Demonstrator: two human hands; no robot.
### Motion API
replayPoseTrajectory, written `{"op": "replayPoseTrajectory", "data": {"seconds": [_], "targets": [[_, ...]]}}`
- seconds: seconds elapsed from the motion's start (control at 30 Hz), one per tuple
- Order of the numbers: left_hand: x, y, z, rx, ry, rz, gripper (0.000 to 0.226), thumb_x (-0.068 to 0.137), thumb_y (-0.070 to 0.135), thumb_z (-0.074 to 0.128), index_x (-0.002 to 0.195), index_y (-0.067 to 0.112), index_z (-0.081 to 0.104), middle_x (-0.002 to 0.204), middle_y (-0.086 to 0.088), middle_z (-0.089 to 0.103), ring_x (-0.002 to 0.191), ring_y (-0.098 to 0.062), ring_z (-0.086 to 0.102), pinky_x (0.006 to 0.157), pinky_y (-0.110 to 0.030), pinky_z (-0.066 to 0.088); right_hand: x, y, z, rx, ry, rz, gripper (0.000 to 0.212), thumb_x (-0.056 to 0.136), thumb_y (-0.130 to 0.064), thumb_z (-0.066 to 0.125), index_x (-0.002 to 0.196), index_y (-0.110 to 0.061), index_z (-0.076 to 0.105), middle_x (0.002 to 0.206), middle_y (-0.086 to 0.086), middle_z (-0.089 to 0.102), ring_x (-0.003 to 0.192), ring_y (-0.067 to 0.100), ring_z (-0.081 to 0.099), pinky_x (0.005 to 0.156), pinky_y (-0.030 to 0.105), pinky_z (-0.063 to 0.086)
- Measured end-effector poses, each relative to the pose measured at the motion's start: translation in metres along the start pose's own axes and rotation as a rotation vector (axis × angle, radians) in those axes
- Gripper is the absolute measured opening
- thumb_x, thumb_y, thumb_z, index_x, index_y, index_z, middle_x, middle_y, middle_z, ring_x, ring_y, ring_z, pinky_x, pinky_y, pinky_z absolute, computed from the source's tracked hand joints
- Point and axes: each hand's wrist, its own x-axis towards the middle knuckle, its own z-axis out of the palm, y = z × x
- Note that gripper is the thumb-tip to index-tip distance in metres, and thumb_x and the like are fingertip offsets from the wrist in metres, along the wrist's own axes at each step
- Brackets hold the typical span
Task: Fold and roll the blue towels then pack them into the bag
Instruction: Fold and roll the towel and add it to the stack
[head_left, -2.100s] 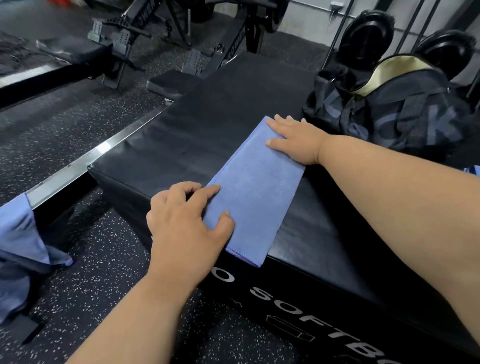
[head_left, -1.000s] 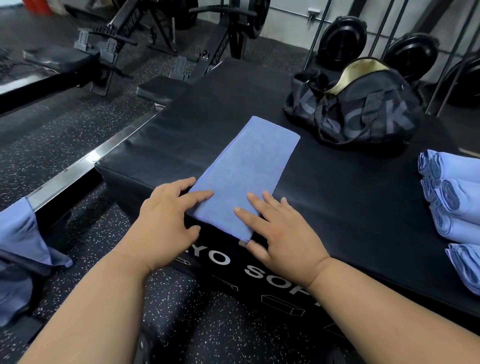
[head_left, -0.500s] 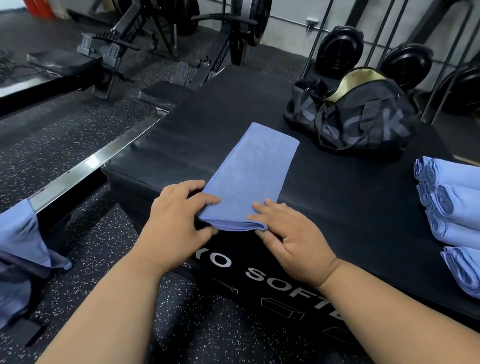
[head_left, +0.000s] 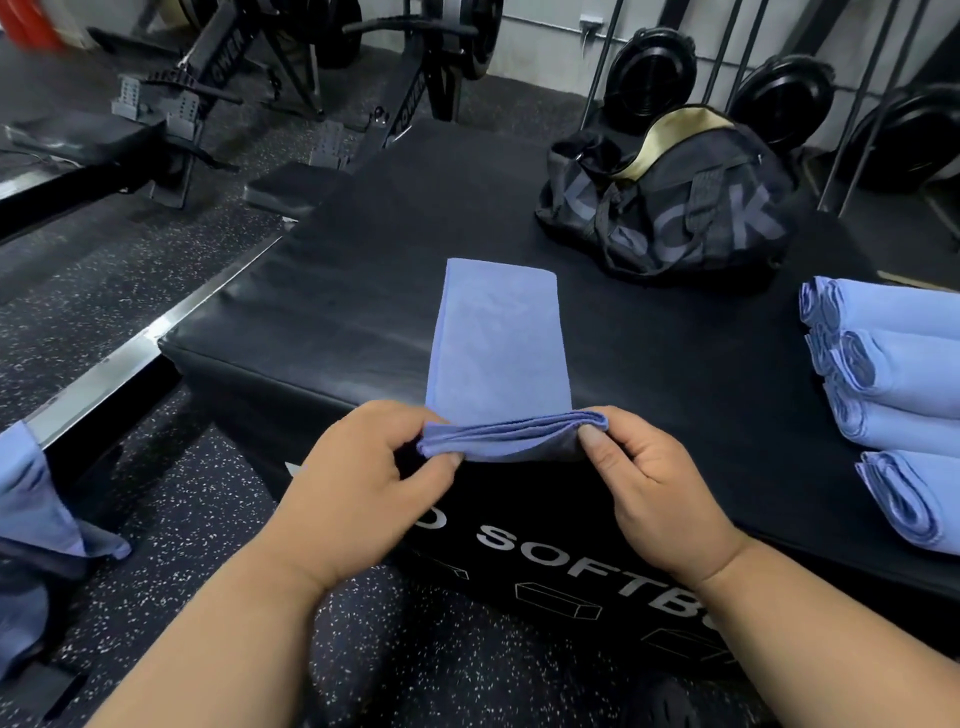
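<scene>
Towel (head_left: 501, 343) near edge is pinched by left hand (head_left: 363, 483) and right hand (head_left: 644, 483), lifted so rolling can be started.

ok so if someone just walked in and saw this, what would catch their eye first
Most likely the folded blue towel lying on the black soft box, its near end pinched up by the left hand and the right hand. Next, the rolled blue towels lined up at the box's right edge, and the open black bag at the far side.

Black box (head_left: 597, 332) front reads "SOFTB", cut off
</scene>
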Motion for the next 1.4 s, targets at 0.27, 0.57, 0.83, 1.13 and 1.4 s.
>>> {"op": "replayPoseTrajectory", "data": {"seconds": [0.27, 0.57, 0.83, 1.13, 1.4], "targets": [[0.012, -0.003, 0.012, -0.201, 0.033, -0.245, 0.052, 0.097, 0.061, 0.053, 0.090, 0.012, 0.069, 0.082, -0.007, 0.067, 0.073, -0.014, 0.059, 0.073, -0.041, 0.052, 0.017, 0.000, -0.003, 0.054, 0.002, 0.149, 0.018, 0.106, -0.029, 0.058, 0.100, -0.028, 0.075, 0.092, -0.006, 0.074, 0.084, 0.014, 0.067, 0.081, 0.040, 0.056], [0.035, 0.001, 0.031, -0.116, 0.197, -0.436, 0.042, 0.102, 0.050, 0.060, 0.074, 0.019, 0.061, 0.064, 0.001, 0.059, 0.059, -0.013, 0.047, 0.056, -0.029, 0.038, 0.042, 0.002, -0.004, -0.035, 0.037, 0.281, 0.016, 0.102, -0.036, 0.065, 0.092, -0.025, 0.073, 0.063, -0.004, 0.067, 0.052, 0.005, 0.052, 0.055, 0.015, 0.038], [0.045, 0.008, 0.038, 0.077, 0.250, -0.484, 0.041, 0.102, 0.055, 0.052, 0.079, 0.022, 0.060, 0.065, 0.003, 0.063, 0.068, -0.019, 0.060, 0.065, -0.039, 0.050, 0.047, 0.006, 0.001, -0.160, 0.073, 0.312, 0.020, 0.103, -0.043, 0.059, 0.091, -0.028, 0.064, 0.053, -0.014, 0.058, 0.051, 0.007, 0.049, 0.061, 0.031, 0.040], [0.043, 0.007, 0.035, 0.071, 0.286, -0.550, 0.037, 0.097, 0.055, 0.061, 0.077, 0.025, 0.059, 0.062, 0.007, 0.063, 0.062, -0.009, 0.059, 0.057, -0.032, 0.041, 0.045, 0.005, 0.003, -0.207, 0.094, 0.286, 0.007, 0.100, -0.038, 0.062, 0.095, -0.034, 0.061, 0.054, -0.009, 0.059, 0.054, 0.009, 0.053, 0.067, 0.036, 0.052], [0.036, 0.005, 0.036, -0.106, 0.314, -0.519, 0.014, 0.097, 0.047, 0.066, 0.091, 0.034, 0.069, 0.063, 0.017, 0.062, 0.067, -0.005, 0.060, 0.066, -0.030, 0.044, 0.042, 0.004, 0.004, -0.198, 0.106, 0.253, 0.002, 0.100, -0.036, 0.062, 0.101, -0.037, 0.061, 0.054, -0.005, 0.056, 0.053, 0.009, 0.050, 0.065, 0.036, 0.050]]}}
